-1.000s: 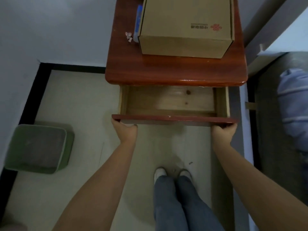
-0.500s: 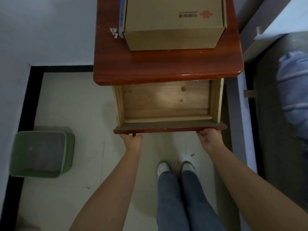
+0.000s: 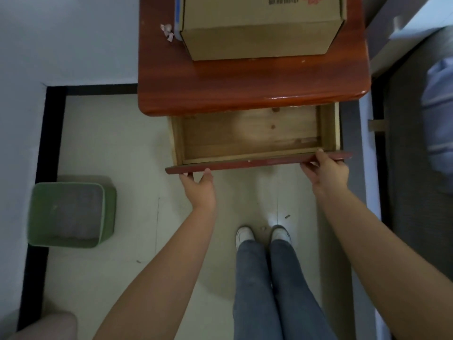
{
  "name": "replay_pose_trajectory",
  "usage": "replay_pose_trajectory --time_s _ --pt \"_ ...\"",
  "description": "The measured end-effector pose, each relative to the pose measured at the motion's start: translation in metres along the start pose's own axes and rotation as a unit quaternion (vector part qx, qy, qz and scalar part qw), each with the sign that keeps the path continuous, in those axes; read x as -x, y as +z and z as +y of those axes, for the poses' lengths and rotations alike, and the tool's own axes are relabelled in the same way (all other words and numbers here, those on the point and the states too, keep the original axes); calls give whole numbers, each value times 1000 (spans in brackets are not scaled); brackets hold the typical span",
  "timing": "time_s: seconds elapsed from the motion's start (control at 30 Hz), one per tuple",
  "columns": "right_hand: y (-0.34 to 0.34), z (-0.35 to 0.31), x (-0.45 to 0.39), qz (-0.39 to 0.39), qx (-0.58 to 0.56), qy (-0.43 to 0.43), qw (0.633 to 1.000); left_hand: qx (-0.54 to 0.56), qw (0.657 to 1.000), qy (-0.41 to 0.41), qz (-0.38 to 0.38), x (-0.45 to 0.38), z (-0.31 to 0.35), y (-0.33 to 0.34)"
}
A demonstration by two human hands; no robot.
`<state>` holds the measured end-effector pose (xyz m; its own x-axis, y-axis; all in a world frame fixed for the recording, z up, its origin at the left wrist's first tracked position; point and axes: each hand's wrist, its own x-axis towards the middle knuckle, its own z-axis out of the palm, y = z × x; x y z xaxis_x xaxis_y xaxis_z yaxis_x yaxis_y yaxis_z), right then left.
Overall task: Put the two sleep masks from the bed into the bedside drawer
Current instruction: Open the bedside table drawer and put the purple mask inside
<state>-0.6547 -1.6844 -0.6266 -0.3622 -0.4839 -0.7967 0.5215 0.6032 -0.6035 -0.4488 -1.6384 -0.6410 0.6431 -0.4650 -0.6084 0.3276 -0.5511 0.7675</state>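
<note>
drawer [image 3: 250, 136] open, bare, long axis 9–3 | left hand [image 3: 199, 186], right hand [image 3: 327, 169] each gripping its front panel | masks unseen; bed [image 3: 438, 114] at 3, right hand nearer

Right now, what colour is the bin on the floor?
Green, with a greyish inside; the bin shows in the head view.

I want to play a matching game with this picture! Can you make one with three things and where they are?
Things:
1. cardboard box
2. green bin
3. drawer

Places:
A. pulled out, with a hand at each end of its front
B. on top of the bedside table
C. on the floor, in the corner on the left

Pairs: 1-B, 2-C, 3-A
</note>
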Motion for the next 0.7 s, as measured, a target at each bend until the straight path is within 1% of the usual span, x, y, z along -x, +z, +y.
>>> replay_pose_trajectory --time_s 0.03,0.1,0.17,0.23,0.33,0.37,0.4,0.43,0.47,0.5,0.53,0.57,0.6,0.67,0.7 --pt "5 -4 0 14 18 3 1000 4 1000 -12 14 -4 6 5" --pt "8 -4 1 25 20 33 999 30 997 -64 37 -12 11 10" --pt "5 1 3 14 11 54 998 41 994 -96 22 -11 8 10" --pt "0 6 2 -5 8 59 998 47 994 -95 -5 -8 3 9" --pt "-1 8 -2 -31 0 62 998 82 992 -93 -13 -7 4 7" --pt "0 9 0 -40 8 64 997 53 994 -90 -13 -5 3 6" --pt "0 10 3 -47 31 64 996 -27 996 -82 -25 2 4 4" --pt "-2 10 8 -49 68 61 995 -152 985 -66 -56 13 3 4" --pt "-7 10 14 -44 146 40 987 -289 952 -42 -95 26 2 2" --pt "-16 10 19 -41 266 -6 963 -407 904 0 -130 41 0 2" --pt "-29 8 25 -38 390 -65 918 -491 854 57 -163 55 0 4" --pt "-46 6 30 -39 483 -120 867 -548 804 119 -196 68 0 9" --pt "-65 2 37 -44 537 -160 827 -594 751 183 -223 81 0 18" --pt "-109 -6 46 -29 585 -224 779 -658 636 299 -271 108 -3 44" --pt "-134 -12 50 -8 603 -248 758 -669 586 347 -297 124 -7 59"
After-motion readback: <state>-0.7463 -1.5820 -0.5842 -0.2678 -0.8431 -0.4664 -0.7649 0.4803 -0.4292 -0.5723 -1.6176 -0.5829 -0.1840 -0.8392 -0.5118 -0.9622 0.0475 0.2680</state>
